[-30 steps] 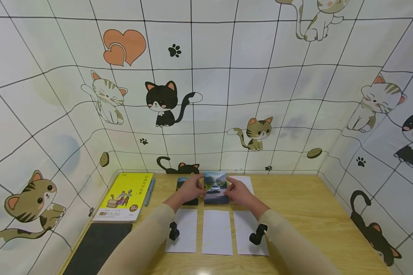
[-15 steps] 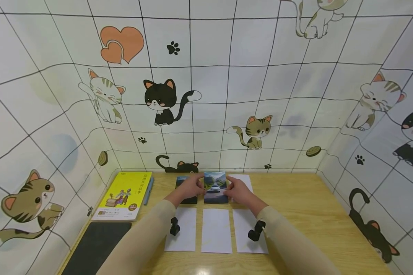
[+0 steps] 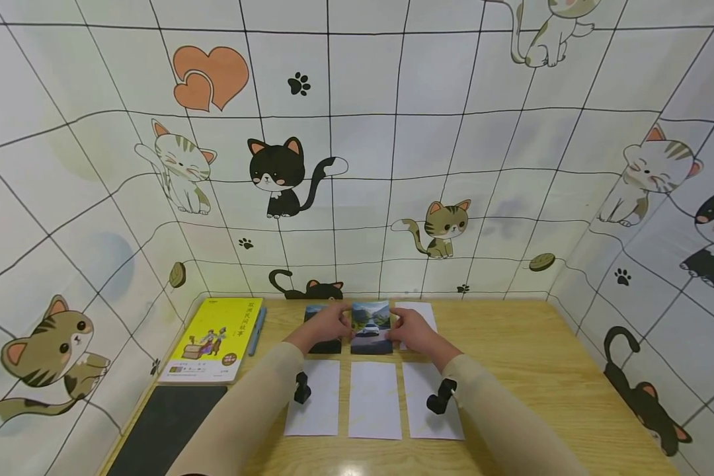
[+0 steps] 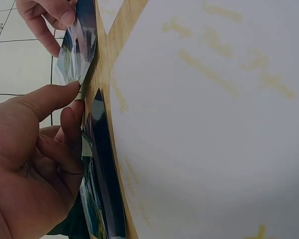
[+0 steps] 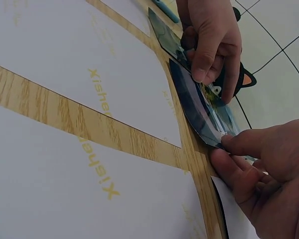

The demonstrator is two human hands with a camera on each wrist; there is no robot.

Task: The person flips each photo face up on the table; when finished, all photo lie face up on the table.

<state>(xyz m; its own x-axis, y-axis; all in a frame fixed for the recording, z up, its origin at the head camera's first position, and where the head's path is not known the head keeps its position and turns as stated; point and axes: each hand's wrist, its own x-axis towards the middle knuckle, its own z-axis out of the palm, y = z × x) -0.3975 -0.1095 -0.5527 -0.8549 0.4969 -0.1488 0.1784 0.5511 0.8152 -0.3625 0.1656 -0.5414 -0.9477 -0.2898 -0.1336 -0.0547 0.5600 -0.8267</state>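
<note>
Both hands pinch a glossy photo print [image 3: 371, 328] of a white car on a road among green hills. My left hand [image 3: 330, 324] has its left edge between thumb and fingers, and my right hand [image 3: 413, 330] its right edge. In the right wrist view the print [image 5: 202, 112] bows slightly, close over the wooden table. A second, darker photo [image 3: 327, 346] lies to the left, partly hidden under the left hand. Behind the right hand lies a back-row white sheet [image 3: 425, 313], partly covered.
Three white sheets [image 3: 375, 400] lie in a front row, with faint yellow print on them. At the left are a yellow book [image 3: 214, 337], a blue pen [image 3: 257, 332] and a dark flat pad [image 3: 169, 430]. A cat-patterned cloth [image 3: 363, 145] walls the table [image 3: 512, 370].
The car photo has come down slightly and a touch toward me, its top edge now lower in the head view. Both hands keep their hold on its edges.
</note>
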